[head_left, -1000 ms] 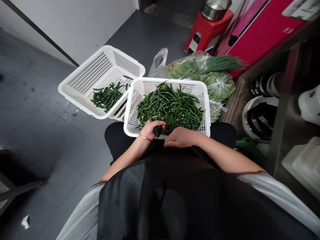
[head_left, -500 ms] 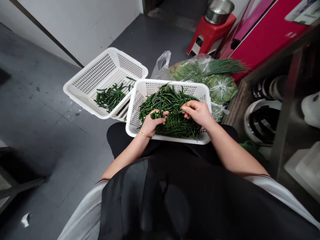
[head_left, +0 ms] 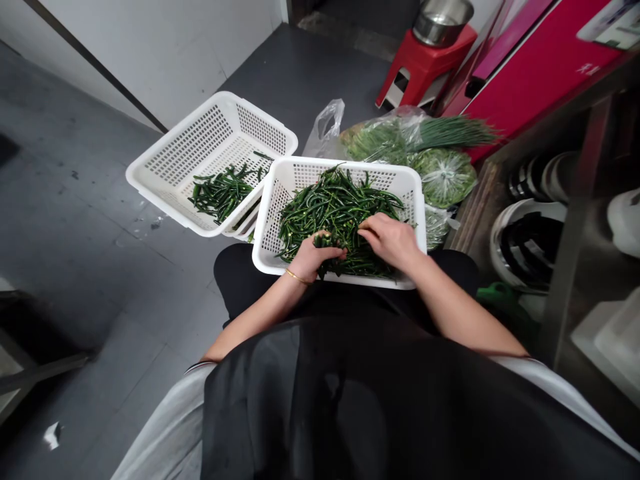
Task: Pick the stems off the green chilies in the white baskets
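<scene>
A white perforated basket (head_left: 419, 200) on my lap holds a heap of long, thin green chili peppers (head_left: 340, 200). My left hand (head_left: 313, 255), with a gold bracelet at the wrist, is closed round a bunch of the peppers low over the heap. To its right, my right hand (head_left: 390, 241) reaches down into the pile with thumb and fingers pinched together. What lies between those fingertips is too small to make out. A second white basket (head_left: 185, 143) at the left holds a smaller pile of green chili peppers (head_left: 223, 193).
Bagged greens (head_left: 443, 177) and a bundle of thin green stalks (head_left: 453, 133) lie beyond the lap basket. A metal pot (head_left: 443, 23) stands on a red stool (head_left: 425, 63) at the back. Shelving with a white tub (head_left: 503, 257) is along the right.
My right hand has moved down and slightly left into the peppers. My left hand has shifted right and a little downward, still holding its bunch, and turned over somewhat.
</scene>
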A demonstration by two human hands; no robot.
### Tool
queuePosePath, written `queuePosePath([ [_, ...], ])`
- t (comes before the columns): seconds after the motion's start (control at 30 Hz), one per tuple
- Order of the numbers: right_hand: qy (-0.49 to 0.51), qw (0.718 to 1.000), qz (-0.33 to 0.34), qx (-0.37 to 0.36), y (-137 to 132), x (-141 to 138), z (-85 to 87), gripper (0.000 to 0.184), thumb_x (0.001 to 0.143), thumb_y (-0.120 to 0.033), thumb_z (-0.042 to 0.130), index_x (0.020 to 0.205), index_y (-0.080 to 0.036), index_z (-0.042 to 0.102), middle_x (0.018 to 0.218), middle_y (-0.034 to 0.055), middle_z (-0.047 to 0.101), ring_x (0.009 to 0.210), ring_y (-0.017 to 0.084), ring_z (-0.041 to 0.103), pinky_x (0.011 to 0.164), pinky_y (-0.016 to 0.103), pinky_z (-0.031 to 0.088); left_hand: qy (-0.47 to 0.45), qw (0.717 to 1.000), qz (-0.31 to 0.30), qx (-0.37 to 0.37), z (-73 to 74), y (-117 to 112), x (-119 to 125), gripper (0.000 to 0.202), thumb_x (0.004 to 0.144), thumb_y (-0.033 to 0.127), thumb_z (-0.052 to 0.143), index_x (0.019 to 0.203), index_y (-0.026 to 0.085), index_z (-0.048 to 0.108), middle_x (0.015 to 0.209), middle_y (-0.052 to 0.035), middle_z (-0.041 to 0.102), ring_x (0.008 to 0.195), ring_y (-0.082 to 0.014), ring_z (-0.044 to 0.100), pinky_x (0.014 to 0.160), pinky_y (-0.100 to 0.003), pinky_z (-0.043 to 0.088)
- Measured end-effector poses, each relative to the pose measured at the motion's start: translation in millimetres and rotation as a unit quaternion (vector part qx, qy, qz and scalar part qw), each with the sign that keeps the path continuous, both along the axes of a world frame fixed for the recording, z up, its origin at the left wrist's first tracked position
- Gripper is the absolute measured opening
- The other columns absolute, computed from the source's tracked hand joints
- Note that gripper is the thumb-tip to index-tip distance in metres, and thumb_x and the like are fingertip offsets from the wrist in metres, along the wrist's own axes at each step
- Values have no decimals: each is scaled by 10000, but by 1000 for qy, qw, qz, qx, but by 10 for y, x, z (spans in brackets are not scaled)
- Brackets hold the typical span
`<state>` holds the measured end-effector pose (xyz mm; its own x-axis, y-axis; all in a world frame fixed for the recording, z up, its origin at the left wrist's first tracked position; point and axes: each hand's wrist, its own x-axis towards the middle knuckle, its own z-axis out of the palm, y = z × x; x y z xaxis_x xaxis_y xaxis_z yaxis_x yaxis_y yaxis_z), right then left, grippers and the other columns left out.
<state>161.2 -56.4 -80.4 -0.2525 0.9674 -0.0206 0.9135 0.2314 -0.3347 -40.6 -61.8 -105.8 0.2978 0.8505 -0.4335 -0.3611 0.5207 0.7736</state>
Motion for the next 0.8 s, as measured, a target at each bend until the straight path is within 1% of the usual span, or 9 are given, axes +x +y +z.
queuePosePath([
  [0.13,-138,986,-25,-91,238,63,-108,415,901,-547,471,966,-207,701,943,93,698,864,246,631,677,311,423,-37,998,47,-5,-1,113,-148,286,519,145,802,736,112,619,707,-62,708,647,-168,662,674,-309,531],
  [0.2,-161,982,-42,-89,320,-21,-235,434,929,-524,431,967,-182,697,995,113,693,885,245,638,680,310,426,-43,997,60,-9,-9,144,-189,258,529,150,797,725,101,637,698,-63,702,626,-161,652,647,-305,535],
  [0.3,-174,979,-50,-95,335,-144,-351,351,940,-426,453,969,-163,684,1042,123,677,895,231,640,681,293,427,-51,997,61,-8,-6,139,-199,264,533,145,795,752,97,655,703,-64,700,604,-154,645,618,-293,531],
  [0.4,-169,983,-30,-73,212,-188,-284,319,950,-385,432,978,-170,666,1031,120,668,885,227,638,675,287,427,-66,996,47,-26,-9,126,-178,365,543,136,787,889,108,677,740,-61,707,622,-150,651,627,-283,528],
  [0.5,-171,983,38,-63,31,-227,-126,320,959,-361,410,1028,-143,634,1048,155,647,851,232,642,662,295,423,-83,995,-14,-51,-44,140,-139,402,547,158,783,931,104,679,712,-58,694,608,-155,642,622,-292,523],
  [0.57,-143,984,75,-81,-57,-269,-58,278,950,-328,436,1017,-131,621,1023,156,650,835,225,643,670,291,422,-93,992,-68,-46,-62,136,-104,411,551,189,780,940,101,680,663,-49,673,580,-157,624,596,-292,506],
  [0.63,-70,987,80,-124,-94,-301,-54,229,932,-321,479,909,-143,622,900,110,669,779,201,643,662,273,421,-82,992,-92,-16,-47,96,-68,406,543,196,787,925,110,680,637,-32,658,565,-149,609,587,-283,488],
  [0.73,71,965,45,-247,-85,-307,-136,263,903,-371,511,748,-174,592,641,5,618,550,136,591,552,234,392,-37,994,-81,65,48,-1,-50,375,530,171,806,881,135,677,698,-18,668,612,-139,616,630,-274,486],
  [0.8,110,948,30,-296,-74,-288,-188,258,869,-377,542,709,-180,590,555,-34,571,452,107,535,506,220,368,-13,991,-69,111,137,-4,-115,369,536,167,815,876,147,674,739,-17,672,653,-138,622,653,-273,489],
])
